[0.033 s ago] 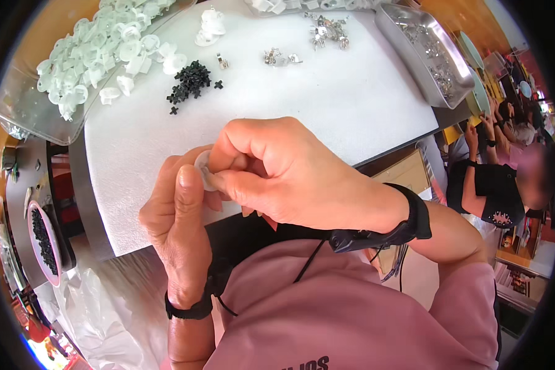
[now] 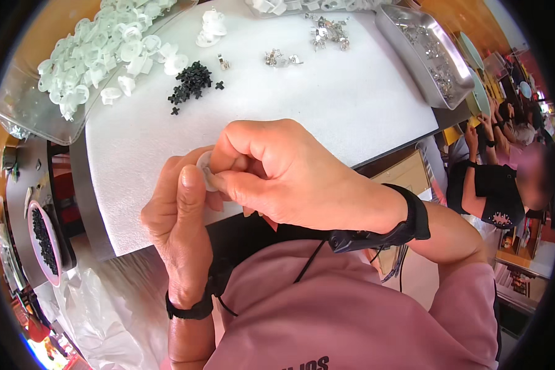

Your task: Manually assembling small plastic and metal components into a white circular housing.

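My left hand (image 2: 182,209) holds a small round white translucent plastic piece (image 2: 205,162) between thumb and fingers, above the near part of the white table mat (image 2: 302,98). From the right, my right hand (image 2: 277,166) reaches in with thumb and forefinger pinched together against that piece. Whatever its fingertips grip is hidden behind them. Beyond the hands lies a pile of small black cross-shaped pieces (image 2: 192,81), with a couple of loose ones beside it. Small metal clips (image 2: 330,34) lie in a heap farther back, and a smaller group (image 2: 280,58) sits nearer.
A clear bin (image 2: 74,123) of white plastic pieces stands at the far left; a short stack (image 2: 211,29) is beside it. A metal tray (image 2: 447,92) with small metal parts is at the far right. A pink-rimmed bowl (image 2: 57,271) holds black pieces. Another person (image 2: 487,185) sits at right.
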Demonstrator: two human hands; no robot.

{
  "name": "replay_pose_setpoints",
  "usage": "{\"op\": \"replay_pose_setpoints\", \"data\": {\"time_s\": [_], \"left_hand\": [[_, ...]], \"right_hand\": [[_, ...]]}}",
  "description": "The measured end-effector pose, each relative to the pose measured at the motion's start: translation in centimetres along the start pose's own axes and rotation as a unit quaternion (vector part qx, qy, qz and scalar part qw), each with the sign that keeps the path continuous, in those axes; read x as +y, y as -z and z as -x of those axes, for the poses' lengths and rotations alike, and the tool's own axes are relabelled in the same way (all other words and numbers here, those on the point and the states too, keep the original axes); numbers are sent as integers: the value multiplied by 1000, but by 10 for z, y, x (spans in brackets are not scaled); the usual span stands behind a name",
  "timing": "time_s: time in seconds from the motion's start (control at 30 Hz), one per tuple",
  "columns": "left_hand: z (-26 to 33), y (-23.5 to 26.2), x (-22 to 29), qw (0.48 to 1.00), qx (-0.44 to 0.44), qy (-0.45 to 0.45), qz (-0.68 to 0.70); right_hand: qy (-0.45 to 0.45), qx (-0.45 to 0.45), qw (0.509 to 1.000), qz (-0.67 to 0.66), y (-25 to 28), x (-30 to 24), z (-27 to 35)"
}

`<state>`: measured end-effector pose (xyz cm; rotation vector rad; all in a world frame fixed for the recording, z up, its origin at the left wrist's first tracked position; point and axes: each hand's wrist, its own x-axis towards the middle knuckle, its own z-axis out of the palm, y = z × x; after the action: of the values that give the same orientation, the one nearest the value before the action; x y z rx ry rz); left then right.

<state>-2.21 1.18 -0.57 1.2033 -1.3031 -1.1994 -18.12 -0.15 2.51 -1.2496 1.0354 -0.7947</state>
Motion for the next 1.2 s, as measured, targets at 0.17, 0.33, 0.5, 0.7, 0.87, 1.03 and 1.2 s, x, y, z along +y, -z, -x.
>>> {"op": "replay_pose_setpoints", "data": {"time_s": [0.17, 0.33, 0.5, 0.7, 0.87, 1.03, 1.2], "left_hand": [[2, 3, -1, 1000, -2, 2, -14], [1, -1, 0, 1000, 4, 14, -13], [1, 6, 12, 997, -36, 64, 32], [0, 4, 10, 998, -41, 36, 44], [0, 4, 8, 997, -38, 51, 47], [1, 5, 4, 998, -38, 43, 34], [-1, 5, 11, 997, -40, 52, 35]], "right_hand": [[10, -5, 999, 33, 0, 3, -4], [8, -9, 998, 55, 0, 4, -2], [-13, -39, 999, -3, 6, -2, 6], [-9, -39, 998, -40, 8, 0, 3], [-36, -32, 998, -33, 2, -4, 1], [2, -32, 999, -10, 0, 1, 1], [2, -37, 999, -11, 0, 3, -1]]}}
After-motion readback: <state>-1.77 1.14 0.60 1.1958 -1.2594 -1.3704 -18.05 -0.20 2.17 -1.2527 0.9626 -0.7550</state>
